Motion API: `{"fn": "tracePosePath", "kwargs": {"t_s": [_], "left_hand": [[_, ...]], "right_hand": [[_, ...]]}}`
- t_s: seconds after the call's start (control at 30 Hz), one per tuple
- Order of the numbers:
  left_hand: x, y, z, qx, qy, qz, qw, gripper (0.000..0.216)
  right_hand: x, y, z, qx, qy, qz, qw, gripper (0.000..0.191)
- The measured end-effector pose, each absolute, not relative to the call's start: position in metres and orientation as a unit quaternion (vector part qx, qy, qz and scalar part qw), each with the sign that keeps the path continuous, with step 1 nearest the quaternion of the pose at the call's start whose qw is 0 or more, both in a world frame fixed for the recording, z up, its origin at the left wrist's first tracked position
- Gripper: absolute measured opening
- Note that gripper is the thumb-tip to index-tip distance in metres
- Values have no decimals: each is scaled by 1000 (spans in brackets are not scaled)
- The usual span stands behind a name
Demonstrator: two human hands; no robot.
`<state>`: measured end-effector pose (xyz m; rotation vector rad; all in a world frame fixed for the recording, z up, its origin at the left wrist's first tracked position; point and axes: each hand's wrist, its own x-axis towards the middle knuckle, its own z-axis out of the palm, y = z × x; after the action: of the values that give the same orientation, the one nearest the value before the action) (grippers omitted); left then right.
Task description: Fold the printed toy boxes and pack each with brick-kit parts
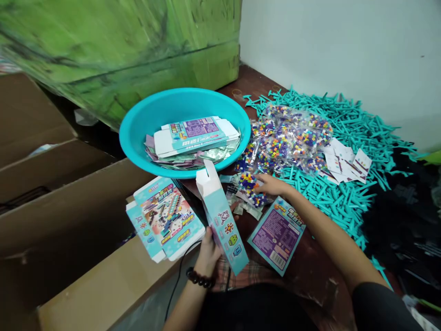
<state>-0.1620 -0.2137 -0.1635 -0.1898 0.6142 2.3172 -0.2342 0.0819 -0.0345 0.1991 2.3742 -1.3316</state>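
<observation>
My left hand [211, 250] is closed round a teal printed cardboard box [225, 225], held upright and tilted, its top flaps open. My right hand [270, 185] reaches across the table, its fingers closed on the edge of a clear bag of small coloured pieces [253, 186]. Small flat packets [251, 209] lie just under that bag. Right of the held box, a purple-and-teal printed box [277, 234] lies on the table with its barcode side up. Another printed box [168, 218] rests left of my left hand, picture side up.
A turquoise basin [127, 138] holds flattened boxes and packets. Behind my right hand are piled bags of coloured pieces [289, 138], turquoise plastic sticks [358, 124] and white printed cards [344, 161]. Black parts [406, 220] lie far right. An open carton [99, 276] stands at left.
</observation>
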Motion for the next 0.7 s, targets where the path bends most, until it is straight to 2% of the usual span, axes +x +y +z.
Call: {"fn": "tracePosePath", "kwargs": {"t_s": [0.17,0.37,0.43,0.53,0.6,0.7], "left_hand": [[-165,-210,-152,-75,251,901,346,53],[-161,-206,-132,-156,330,877,313,64],[-159,-205,-118,-170,384,866,273,65],[-160,-204,-90,-124,483,836,230,70],[-162,-201,-69,-70,563,798,205,65],[-160,-189,-45,8,666,723,185,51]], "right_hand": [[-232,73,-30,50,877,-434,200,48],[-209,81,-3,51,862,-476,166,48],[-193,91,15,80,818,-559,110,43],[-161,110,48,173,700,-692,-48,38],[-138,123,68,223,627,-734,-138,36],[-106,136,87,254,547,-770,-211,31]]}}
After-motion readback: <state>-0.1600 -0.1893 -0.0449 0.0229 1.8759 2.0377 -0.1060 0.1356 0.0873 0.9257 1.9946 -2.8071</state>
